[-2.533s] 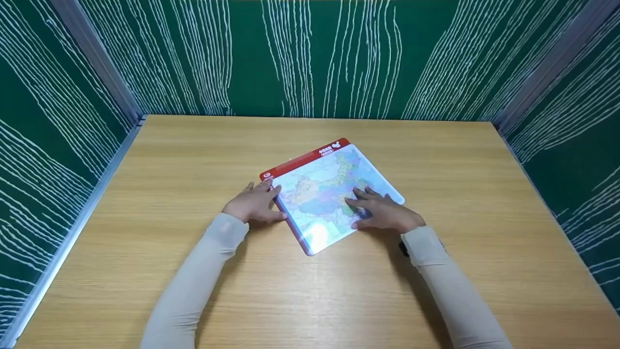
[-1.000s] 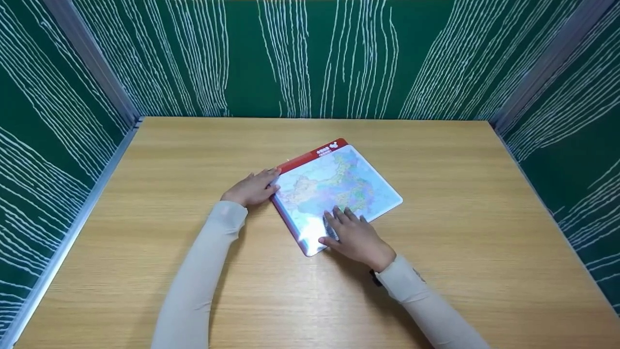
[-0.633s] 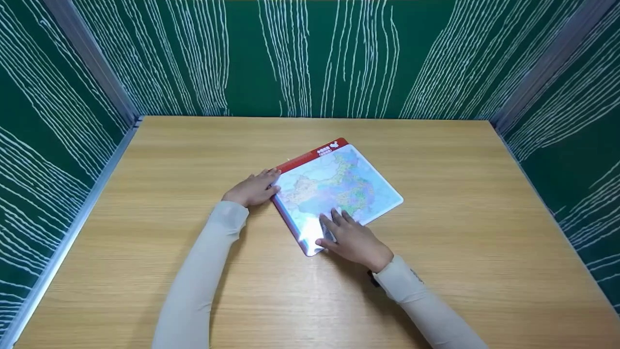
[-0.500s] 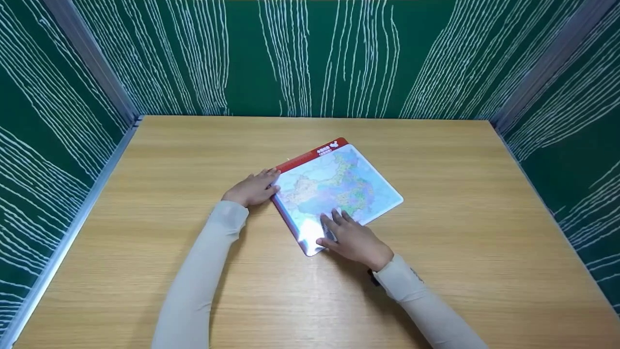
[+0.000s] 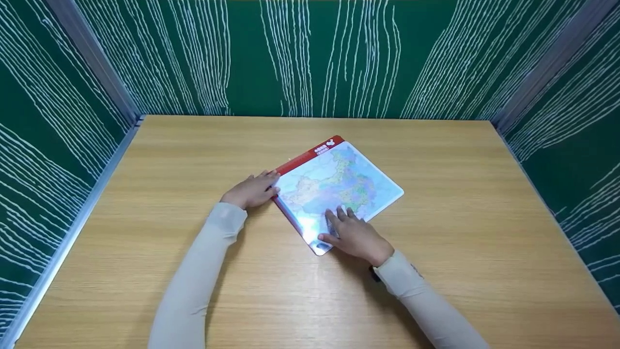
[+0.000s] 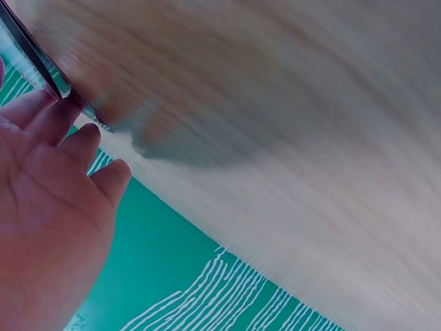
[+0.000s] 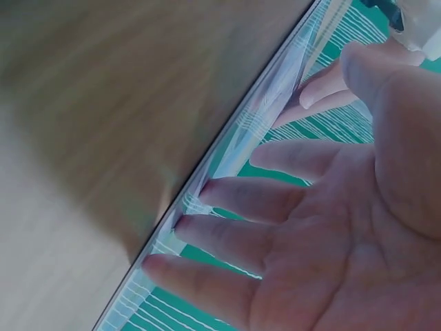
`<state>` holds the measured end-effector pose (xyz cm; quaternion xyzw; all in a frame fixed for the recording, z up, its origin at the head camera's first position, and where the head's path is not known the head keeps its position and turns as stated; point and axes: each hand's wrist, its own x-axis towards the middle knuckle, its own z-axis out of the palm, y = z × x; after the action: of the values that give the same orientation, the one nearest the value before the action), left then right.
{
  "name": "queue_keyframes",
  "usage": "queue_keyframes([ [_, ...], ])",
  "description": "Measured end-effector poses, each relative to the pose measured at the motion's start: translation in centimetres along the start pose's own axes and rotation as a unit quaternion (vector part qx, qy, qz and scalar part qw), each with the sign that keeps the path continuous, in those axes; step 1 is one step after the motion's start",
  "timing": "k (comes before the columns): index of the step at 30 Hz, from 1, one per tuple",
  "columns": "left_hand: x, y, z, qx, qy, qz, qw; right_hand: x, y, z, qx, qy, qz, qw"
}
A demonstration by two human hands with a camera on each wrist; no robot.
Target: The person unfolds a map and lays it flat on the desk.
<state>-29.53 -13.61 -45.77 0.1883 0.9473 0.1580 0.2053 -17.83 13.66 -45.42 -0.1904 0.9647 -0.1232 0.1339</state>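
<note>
A thin laminated map (image 5: 329, 179) with a red title strip lies flat and askew on the wooden table (image 5: 271, 295). My left hand (image 5: 252, 190) rests on its left corner, fingertips over the end of the red strip. Along the map's near edge, my right hand (image 5: 358, 237) touches the glossy surface with spread fingers. The left wrist view has the left hand (image 6: 55, 186) at the map's edge, its thumb mostly out of sight. Seen from the right wrist, the right hand's (image 7: 296, 234) straight fingertips meet the map's reflective face (image 7: 241, 134).
Green panels (image 5: 317, 58) with white wavy lines stand behind the table and at both sides. Grey posts (image 5: 547, 72) mark the back corners. A dark band (image 5: 374, 274) shows at the right wrist.
The map has turned slightly counter-clockwise over the last half second. Earlier, the right hand moved from the map's right side to its near edge, and the left hand shifted up to the corner.
</note>
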Motion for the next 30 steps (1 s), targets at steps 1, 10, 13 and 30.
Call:
queue_keyframes([
  [1, 0.0, 0.0, 0.0, 0.002, 0.000, 0.002, 1.0000, 0.1, 0.1, 0.0, -0.001, -0.002, 0.002, 1.000],
  [10, -0.7, 0.2, 0.1, 0.000, -0.009, 0.011, 0.9999, 0.5, 0.6, -0.3, 0.006, -0.005, 0.010, 1.000],
  [13, -0.8, 0.3, 0.2, 0.004, -0.009, 0.007, 0.9999, 0.8, 0.7, -0.5, 0.006, -0.010, 0.016, 1.000],
  [30, -1.5, 0.5, 1.0, 0.030, -0.012, 0.028, 0.9991, 1.8, 1.8, -0.7, -0.007, -0.034, 0.045, 0.998],
])
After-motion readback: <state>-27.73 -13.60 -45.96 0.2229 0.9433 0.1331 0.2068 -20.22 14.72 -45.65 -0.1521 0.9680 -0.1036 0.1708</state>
